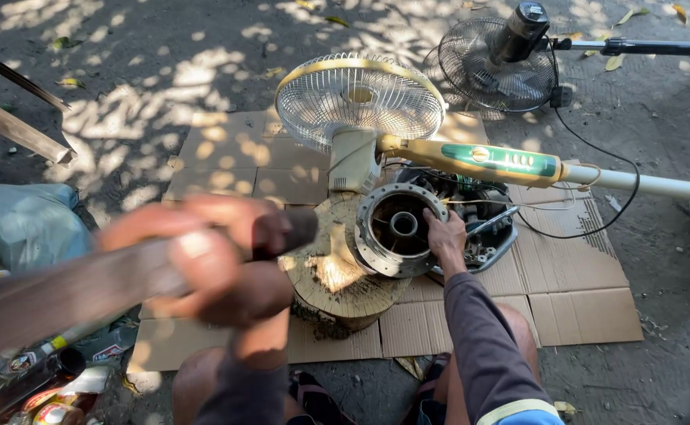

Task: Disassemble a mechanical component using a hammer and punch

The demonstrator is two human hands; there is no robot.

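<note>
My left hand (219, 264) is raised close to the camera and blurred. It is shut on a long tool (290, 230) with a dark end pointing right and a brownish handle running off to the left. A round metal hub (384, 236) with a hollow centre lies on a wooden stump (333, 287). My right hand (445, 234) rests on the hub's right rim, fingers against the metal. The tool's dark end hovers left of the hub, above the stump.
Flattened cardboard (581, 299) covers the dirt ground. A cream standing fan (359, 94) lies behind the stump. Its green-panelled pole (510, 161) stretches right. A dark fan (493, 64) lies farther back. A tray of small parts (486, 244) sits beside the hub. Bottles (46, 382) and a grey-blue bag (22, 224) are at the left.
</note>
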